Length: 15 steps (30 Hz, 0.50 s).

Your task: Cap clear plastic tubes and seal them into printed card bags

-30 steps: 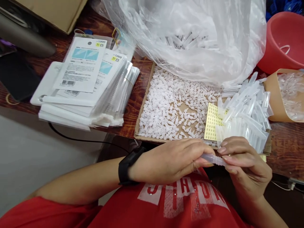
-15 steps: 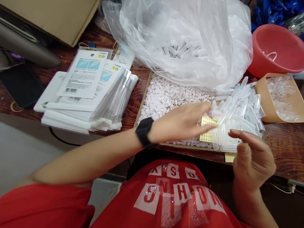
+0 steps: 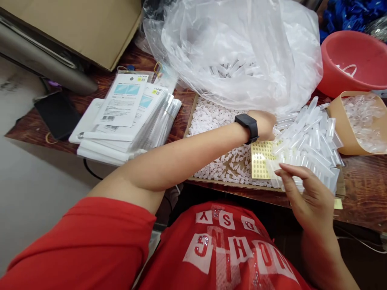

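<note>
My left hand (image 3: 263,124), below a wrist with a black watch (image 3: 246,125), reaches over the tray to the far edge of a yellow sticker sheet (image 3: 260,162). Its fingers are bent down and mostly hidden. My right hand (image 3: 313,197) is in front of the tube pile, thumb and forefinger pinched together beside a translucent plastic piece (image 3: 272,167); what the pinch holds is too unclear to name. Clear plastic tubes (image 3: 316,137) lie heaped between and beyond the hands. Small white plastic pieces (image 3: 211,117) fill the left of the shallow cardboard tray (image 3: 191,114).
A big clear plastic bag (image 3: 242,36) with more tubes lies behind the tray. At right stand a red bowl (image 3: 353,56) and a tan container (image 3: 341,121) of clear pieces. Printed packages (image 3: 121,100) are stacked at left, beside a black phone-like slab (image 3: 59,114).
My left hand has moved away from me, to the far side of the sticker sheet. My right hand's fingers have closed into a pinch, a little to the left. The view has shifted slightly.
</note>
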Each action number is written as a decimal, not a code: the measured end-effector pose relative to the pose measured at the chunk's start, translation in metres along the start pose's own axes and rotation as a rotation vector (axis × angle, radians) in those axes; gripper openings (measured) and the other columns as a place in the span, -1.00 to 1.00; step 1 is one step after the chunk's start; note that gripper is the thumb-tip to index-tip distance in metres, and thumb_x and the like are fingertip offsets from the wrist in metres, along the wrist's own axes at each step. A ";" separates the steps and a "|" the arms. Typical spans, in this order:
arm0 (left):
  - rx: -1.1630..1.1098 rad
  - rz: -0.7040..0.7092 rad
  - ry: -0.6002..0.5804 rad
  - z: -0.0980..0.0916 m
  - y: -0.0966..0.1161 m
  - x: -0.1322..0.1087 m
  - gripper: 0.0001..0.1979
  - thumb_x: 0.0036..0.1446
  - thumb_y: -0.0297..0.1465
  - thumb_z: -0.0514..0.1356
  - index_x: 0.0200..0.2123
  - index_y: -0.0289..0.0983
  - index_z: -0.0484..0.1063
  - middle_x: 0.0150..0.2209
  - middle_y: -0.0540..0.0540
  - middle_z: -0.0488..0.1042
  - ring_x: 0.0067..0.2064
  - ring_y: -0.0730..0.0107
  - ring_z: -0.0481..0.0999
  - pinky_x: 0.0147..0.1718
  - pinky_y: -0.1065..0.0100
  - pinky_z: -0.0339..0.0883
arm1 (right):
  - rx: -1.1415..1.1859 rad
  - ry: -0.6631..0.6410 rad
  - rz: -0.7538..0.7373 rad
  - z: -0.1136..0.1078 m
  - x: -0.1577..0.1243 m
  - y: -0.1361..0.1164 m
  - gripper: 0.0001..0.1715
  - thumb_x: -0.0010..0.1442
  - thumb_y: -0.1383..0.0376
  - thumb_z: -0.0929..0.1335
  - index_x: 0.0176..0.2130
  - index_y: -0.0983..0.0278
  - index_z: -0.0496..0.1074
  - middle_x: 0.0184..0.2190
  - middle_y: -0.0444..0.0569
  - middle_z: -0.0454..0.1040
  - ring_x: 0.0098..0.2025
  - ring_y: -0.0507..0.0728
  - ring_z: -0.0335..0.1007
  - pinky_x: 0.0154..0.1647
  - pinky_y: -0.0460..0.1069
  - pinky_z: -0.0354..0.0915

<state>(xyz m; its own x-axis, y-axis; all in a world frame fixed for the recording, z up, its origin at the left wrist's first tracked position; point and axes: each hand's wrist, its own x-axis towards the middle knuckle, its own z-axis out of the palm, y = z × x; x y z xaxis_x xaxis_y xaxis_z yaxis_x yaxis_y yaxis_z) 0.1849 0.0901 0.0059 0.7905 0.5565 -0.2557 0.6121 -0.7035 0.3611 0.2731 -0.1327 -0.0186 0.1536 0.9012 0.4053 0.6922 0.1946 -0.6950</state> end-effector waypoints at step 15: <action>-0.779 0.058 0.199 -0.008 -0.055 -0.127 -0.70 0.47 -0.23 0.06 -0.14 -0.31 0.48 -0.26 -0.09 0.59 -0.22 0.32 0.54 -0.10 0.25 0.39 | -0.322 -0.553 -0.310 0.074 0.035 -0.008 -0.63 0.46 0.46 0.26 0.19 0.28 0.40 -0.10 0.10 0.56 -0.09 0.26 0.52 -0.11 0.15 0.44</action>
<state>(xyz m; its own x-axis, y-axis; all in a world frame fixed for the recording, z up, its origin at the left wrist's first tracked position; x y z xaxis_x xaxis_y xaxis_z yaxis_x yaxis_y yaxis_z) 0.0511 0.0616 0.0256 0.7572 0.6483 -0.0796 0.3219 -0.2644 0.9091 0.2205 -0.0736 -0.0429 -0.4058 0.9038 0.1361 0.8332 0.4270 -0.3514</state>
